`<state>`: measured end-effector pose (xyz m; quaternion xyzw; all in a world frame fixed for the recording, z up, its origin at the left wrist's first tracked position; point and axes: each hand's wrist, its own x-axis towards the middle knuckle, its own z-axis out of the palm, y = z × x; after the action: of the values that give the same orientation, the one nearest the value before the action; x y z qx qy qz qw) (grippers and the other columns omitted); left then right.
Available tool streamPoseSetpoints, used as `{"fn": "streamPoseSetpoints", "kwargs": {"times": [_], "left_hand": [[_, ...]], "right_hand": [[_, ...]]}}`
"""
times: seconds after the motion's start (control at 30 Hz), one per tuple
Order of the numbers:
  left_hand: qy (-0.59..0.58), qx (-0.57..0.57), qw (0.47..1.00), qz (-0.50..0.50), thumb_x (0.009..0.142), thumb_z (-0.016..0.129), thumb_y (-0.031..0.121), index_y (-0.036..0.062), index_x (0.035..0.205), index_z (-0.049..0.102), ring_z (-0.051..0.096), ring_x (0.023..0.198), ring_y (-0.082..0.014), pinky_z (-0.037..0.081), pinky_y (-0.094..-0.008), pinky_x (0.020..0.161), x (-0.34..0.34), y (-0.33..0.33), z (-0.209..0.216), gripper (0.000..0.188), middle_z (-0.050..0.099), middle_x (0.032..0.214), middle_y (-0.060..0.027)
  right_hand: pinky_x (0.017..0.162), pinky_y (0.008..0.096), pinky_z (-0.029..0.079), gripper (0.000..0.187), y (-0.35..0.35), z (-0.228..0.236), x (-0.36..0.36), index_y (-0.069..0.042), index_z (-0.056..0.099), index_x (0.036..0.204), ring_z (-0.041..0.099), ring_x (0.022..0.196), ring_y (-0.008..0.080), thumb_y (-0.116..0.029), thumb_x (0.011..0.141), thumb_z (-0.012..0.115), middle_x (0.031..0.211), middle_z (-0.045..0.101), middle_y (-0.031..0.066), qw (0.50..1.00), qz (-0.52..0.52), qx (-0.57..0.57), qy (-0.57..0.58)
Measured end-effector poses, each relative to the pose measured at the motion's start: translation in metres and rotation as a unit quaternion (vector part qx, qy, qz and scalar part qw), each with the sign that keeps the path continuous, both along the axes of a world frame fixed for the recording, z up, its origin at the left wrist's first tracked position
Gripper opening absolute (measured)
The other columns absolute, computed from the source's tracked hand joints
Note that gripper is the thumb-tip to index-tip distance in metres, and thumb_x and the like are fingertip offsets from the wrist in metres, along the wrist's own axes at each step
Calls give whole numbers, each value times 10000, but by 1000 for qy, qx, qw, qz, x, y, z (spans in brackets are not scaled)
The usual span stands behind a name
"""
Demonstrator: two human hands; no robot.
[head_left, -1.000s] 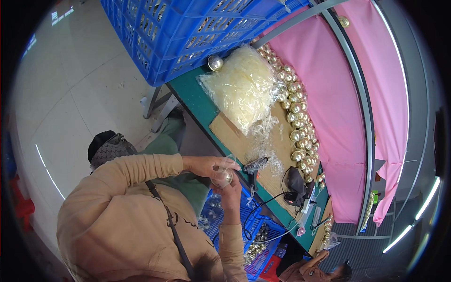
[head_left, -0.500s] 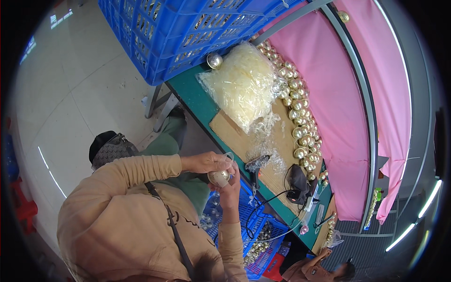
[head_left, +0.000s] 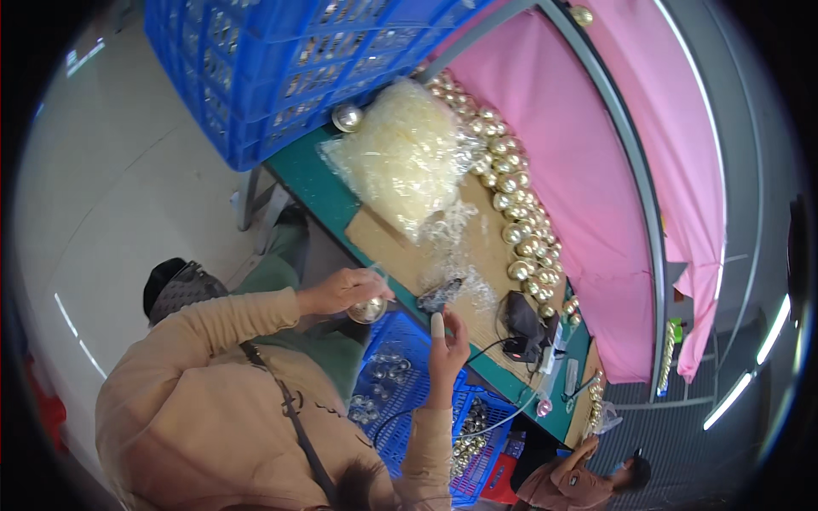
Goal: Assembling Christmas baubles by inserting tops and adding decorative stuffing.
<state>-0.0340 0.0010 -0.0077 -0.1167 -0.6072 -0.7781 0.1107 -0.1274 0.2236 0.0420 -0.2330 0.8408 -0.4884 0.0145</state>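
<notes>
My left hand (head_left: 339,291) is closed on a shiny silver-gold bauble (head_left: 366,310) in front of my body. A thin, clear curved piece (head_left: 379,272) sticks up by its fingertips; I cannot make out its kind. At the table's near edge my right hand (head_left: 446,345), a pale cover on one finger, closes around the handle of a dark hot glue gun (head_left: 439,295). That handle is mostly hidden by the hand. Crinkled clear film (head_left: 460,230) lies close to the gun on a cardboard sheet (head_left: 375,234).
A blue crate (head_left: 247,128) stands at the far left, beside a bag of pale pieces (head_left: 409,145). Gold baubles (head_left: 520,221) line the pink cloth (head_left: 588,230). Below the table are blue crates (head_left: 405,332) of baubles. Another person (head_left: 562,485) is at the lower right.
My hands have parted. The left keeps the bauble and has moved slightly left; the right has let go of it and moved to the glue gun. The whole view has shifted somewhat.
</notes>
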Motion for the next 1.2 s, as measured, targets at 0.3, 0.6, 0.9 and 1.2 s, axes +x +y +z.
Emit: {"fn": "streamPoseSetpoints", "kwargs": {"times": [0.3,0.6,0.9,1.2], "left_hand": [[6,-10,999,50,962,433,298,-9,980,609,520,961,-153,399,-284,870,-2,-2,0,355,557,979,-71],[-11,-31,995,91,970,406,305,4,1005,613,506,967,-136,383,-281,879,-12,-3,0,367,575,969,-56],[-23,-84,989,118,973,401,261,9,1011,617,511,897,-150,395,-281,823,-25,5,5,335,552,921,-67],[14,-147,976,163,968,416,258,8,1008,618,507,863,-175,397,-281,796,-39,14,-4,324,524,894,-76]], "right_hand": [[711,368,464,555,3,-10,-55,6,578,951,584,814,312,-378,620,805,893,601,155,970,-21,235,52],[654,304,441,462,8,6,-63,38,569,806,529,705,192,-298,604,813,789,572,87,935,56,350,20],[657,292,448,398,17,40,-17,25,541,1047,558,715,152,-286,807,608,826,578,66,944,99,-154,-274],[626,236,455,328,1,45,37,46,558,1124,549,696,92,-56,816,608,836,600,45,985,115,-42,-122]]}}
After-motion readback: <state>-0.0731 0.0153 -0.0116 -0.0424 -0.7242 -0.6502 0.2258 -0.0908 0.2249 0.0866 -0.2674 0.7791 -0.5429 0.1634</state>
